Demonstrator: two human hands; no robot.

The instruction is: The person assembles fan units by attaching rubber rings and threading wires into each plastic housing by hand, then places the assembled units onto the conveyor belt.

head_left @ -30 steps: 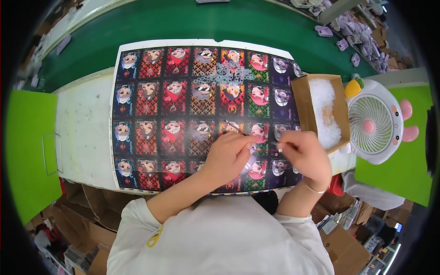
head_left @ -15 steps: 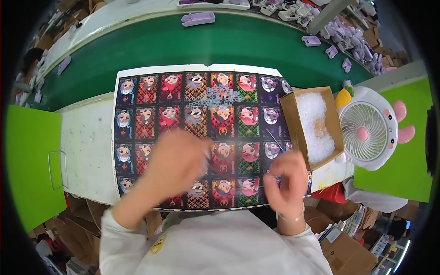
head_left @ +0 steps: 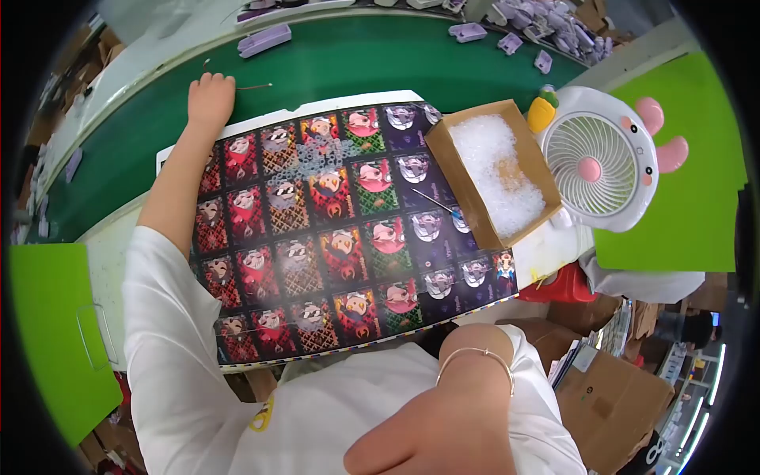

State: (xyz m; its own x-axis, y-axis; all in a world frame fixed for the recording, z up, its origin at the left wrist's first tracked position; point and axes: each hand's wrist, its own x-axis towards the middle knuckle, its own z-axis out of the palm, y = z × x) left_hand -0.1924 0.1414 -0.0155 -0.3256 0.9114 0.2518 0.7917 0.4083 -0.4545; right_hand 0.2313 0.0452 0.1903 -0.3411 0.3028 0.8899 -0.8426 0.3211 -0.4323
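My left hand [head_left: 211, 100] reaches over the green belt [head_left: 332, 63], fingers bent downward around a thin reddish strand with a pale tip that sticks out to the right. Close to the camera at the bottom, my right hand [head_left: 427, 435] is near my chest; its fingers are cut off by the frame edge. A mat printed with cartoon cards [head_left: 317, 229] lies on the white table. Small clear rings [head_left: 317, 158] are heaped on its upper part. A thin tool with a blue handle [head_left: 455, 213] rests toward the mat's right side.
A cardboard box [head_left: 443, 158] of small clear pieces stands at the mat's right edge, beside a white fan [head_left: 590, 169] with pink ears. Purple plastic parts [head_left: 265, 39] lie on the belt. Green panels [head_left: 55, 340] flank the table, with cartons [head_left: 609, 404] below right.
My left hand has moved from above the mat up and left to the belt. My right hand has come back toward my body. The view has shifted, and the tool on the mat is uncovered.
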